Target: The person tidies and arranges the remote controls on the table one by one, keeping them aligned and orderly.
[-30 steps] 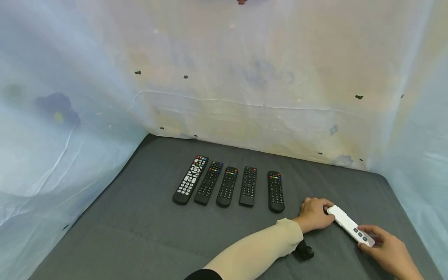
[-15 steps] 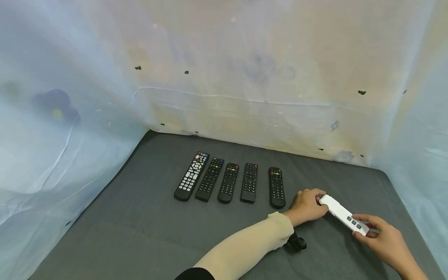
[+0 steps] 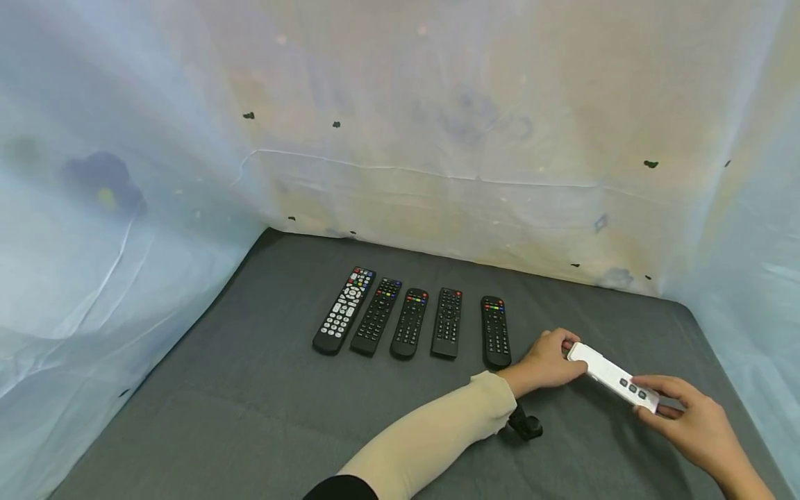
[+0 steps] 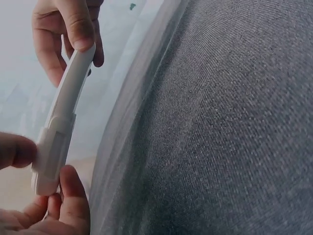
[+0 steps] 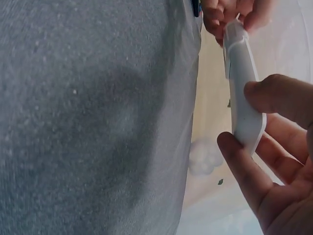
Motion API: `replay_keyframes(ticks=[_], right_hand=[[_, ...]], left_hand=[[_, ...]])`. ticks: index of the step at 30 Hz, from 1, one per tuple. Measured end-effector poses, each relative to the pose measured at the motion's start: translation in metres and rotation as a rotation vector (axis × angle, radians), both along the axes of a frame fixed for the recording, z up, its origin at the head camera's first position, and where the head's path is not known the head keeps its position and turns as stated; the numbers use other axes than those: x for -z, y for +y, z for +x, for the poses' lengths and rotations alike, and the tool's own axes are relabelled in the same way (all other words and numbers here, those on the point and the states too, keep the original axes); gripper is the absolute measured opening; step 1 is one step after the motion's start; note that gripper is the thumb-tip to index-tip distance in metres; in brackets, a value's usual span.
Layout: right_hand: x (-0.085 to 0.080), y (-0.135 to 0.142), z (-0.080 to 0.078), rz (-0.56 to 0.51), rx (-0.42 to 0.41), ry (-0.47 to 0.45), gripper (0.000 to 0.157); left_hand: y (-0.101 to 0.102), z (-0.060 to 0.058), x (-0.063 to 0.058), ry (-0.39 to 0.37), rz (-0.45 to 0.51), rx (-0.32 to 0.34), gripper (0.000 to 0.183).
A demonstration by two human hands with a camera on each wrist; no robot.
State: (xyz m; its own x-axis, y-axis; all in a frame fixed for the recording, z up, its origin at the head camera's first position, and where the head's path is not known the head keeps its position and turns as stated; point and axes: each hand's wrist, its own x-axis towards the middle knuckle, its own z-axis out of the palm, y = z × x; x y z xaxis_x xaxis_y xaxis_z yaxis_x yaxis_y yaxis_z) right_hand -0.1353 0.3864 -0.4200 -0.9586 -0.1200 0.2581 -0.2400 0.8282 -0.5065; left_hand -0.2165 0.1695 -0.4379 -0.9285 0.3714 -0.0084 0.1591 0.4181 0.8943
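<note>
A slim white remote control [image 3: 614, 375] with three grey buttons is held between both hands, tilted across the right side of the table. My left hand [image 3: 548, 359] pinches its far end between thumb and fingers. At the button end, my right hand [image 3: 690, 420] grips it by the edges. In the left wrist view, a sliding-cover-like piece shows on the underside of the remote [image 4: 54, 152], near the left fingertips. From the right wrist, the white remote [image 5: 247, 93] appears raised off the grey cloth, with the right thumb along its side.
Several black remotes lie in a row left of the hands, the nearest being a black remote [image 3: 496, 333] with coloured buttons; the leftmost is a larger remote [image 3: 344, 310] with white keys. A grey cloth [image 3: 237, 389] covers the table. Pale patterned curtains [image 3: 437, 139] enclose it.
Both hands have shifted slightly left and up in the view with the white remote, partly along with a small camera shift. The black remotes keep their places on the cloth.
</note>
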Motion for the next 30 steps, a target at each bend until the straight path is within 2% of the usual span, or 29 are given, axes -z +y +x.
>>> replay_keyframes(ticks=[10,16,20,25,30], right_hand=[[0.0,0.009,-0.007,-0.031,0.008,0.001,0.035],[-0.007,0.01,-0.014,0.004,0.057,-0.085,0.041],[-0.01,0.008,-0.025,-0.029,0.045,-0.134,0.044],[-0.012,0.003,-0.044,-0.015,0.046,-0.193,0.05],[-0.012,-0.002,-0.065,-0.035,-0.002,-0.229,0.052]], left_hand=[[-0.007,0.0,0.003,0.035,-0.015,0.075,0.038],[-0.012,0.002,0.0,0.1,-0.079,0.087,0.04],[-0.019,0.003,-0.001,0.142,-0.115,0.095,0.041],[-0.025,0.005,0.001,0.165,-0.1,0.096,0.044],[-0.026,0.007,0.004,0.171,-0.081,0.041,0.046]])
